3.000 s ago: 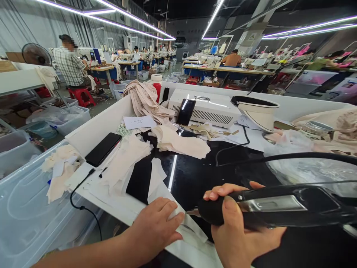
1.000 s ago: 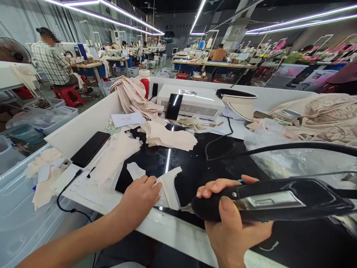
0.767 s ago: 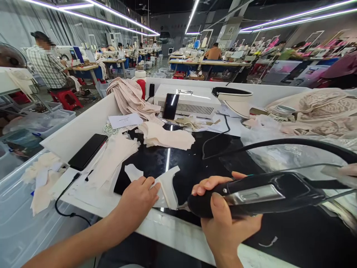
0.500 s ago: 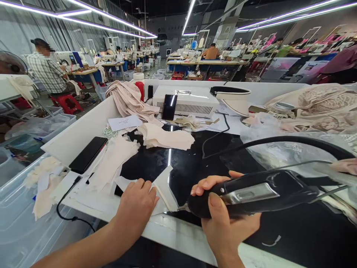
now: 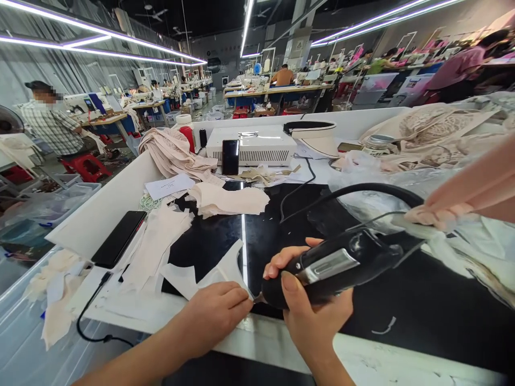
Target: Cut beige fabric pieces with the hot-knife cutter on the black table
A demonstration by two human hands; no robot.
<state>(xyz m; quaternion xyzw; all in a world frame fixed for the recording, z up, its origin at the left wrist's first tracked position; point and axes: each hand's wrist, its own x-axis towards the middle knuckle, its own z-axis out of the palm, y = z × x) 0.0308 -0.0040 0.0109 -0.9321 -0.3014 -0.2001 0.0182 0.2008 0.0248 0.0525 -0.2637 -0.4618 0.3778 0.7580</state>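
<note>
My right hand [image 5: 314, 305] is wrapped round a black corded hand tool [image 5: 333, 268] with a shiny metal plate on its side. Its thin metal tip [image 5: 258, 298] meets the lower right corner of a white fabric piece [image 5: 225, 268]. At that same corner my left hand [image 5: 223, 308] is closed on the fabric, fingertips right beside the tip. The fabric lies on a glossy black board [image 5: 298, 220] near the table's front edge. Whatever the left fingertips cover is hidden.
Cut fabric pieces [image 5: 156, 246], a black phone [image 5: 118, 238] and its cable lie left. Behind are a white vented box [image 5: 253, 145] and an upright phone [image 5: 230, 157]. Another person's hand [image 5: 438, 213] reaches in from the right above the tool's cord. Plastic bags lie there too.
My left hand has slid right along the fabric to its corner by the tool's tip. The other person's hand has come further into view. The whole view has shifted slightly.
</note>
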